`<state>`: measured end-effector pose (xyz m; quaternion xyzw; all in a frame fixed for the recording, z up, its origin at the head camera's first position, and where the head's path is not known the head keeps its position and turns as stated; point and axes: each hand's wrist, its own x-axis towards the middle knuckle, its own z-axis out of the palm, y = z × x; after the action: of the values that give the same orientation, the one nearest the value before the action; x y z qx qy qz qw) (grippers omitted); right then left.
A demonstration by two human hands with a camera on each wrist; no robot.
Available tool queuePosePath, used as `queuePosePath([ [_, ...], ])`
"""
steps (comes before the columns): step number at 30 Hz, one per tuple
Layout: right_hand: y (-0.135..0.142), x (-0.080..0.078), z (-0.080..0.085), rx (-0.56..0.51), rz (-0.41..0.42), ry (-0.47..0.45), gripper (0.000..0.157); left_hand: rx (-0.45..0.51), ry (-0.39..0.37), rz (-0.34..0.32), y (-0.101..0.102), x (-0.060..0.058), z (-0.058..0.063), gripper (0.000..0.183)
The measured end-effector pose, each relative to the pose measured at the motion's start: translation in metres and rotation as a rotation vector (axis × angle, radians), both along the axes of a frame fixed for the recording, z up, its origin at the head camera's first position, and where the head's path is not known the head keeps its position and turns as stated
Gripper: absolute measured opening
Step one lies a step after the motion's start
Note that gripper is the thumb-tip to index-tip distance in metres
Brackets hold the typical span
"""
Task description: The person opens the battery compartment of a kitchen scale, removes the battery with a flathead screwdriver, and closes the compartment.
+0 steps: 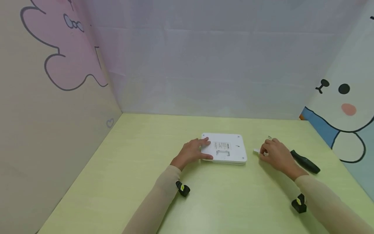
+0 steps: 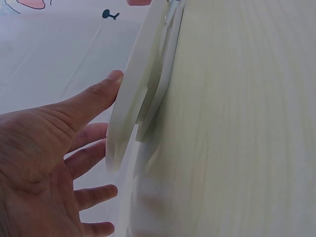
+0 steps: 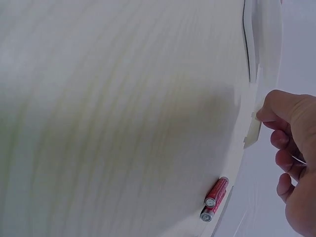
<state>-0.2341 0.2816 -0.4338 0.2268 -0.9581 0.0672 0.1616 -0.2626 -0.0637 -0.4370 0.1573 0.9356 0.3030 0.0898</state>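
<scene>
A flat white device (image 1: pixel 233 149) with rounded corners lies with its labelled underside up. An uncovered rectangular battery compartment (image 1: pixel 223 153) shows in that face. My left hand (image 1: pixel 193 151) rests at the device's left end, thumb and forefinger spread over it; the left wrist view shows the thumb (image 2: pixel 101 94) at its edge and the other fingers extended. To the right of the device, my right hand (image 1: pixel 276 154) pinches a small white plastic cover (image 3: pixel 253 132) between thumb and forefinger. Two red batteries (image 3: pixel 215 197) lie side by side on the table below that hand; the hand hides them in the head view.
A screwdriver with a black handle (image 1: pixel 305 161) lies to the right, its shaft partly behind my right hand. The pale yellow-green table (image 1: pixel 140 182) meets a plain wall (image 1: pixel 204 71) at the back and walls with cartoon drawings at both sides.
</scene>
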Motion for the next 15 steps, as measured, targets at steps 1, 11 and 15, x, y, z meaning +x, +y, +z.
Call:
queuePosePath([
  [1, -0.001, 0.000, 0.001, -0.003, 0.002, 0.004, 0.011, -0.001, 0.000, -0.002, 0.000, 0.000, 0.000, 0.078],
  [11, -0.014, -0.004, 0.010, -0.023, 0.029, 0.024, 0.008, -0.012, -0.002, -0.005, 0.001, -0.001, 0.001, 0.078],
  [15, -0.025, -0.008, 0.016, -0.040, 0.041, 0.041, 0.007, -0.021, 0.002, -0.005, 0.000, -0.002, 0.002, 0.078],
])
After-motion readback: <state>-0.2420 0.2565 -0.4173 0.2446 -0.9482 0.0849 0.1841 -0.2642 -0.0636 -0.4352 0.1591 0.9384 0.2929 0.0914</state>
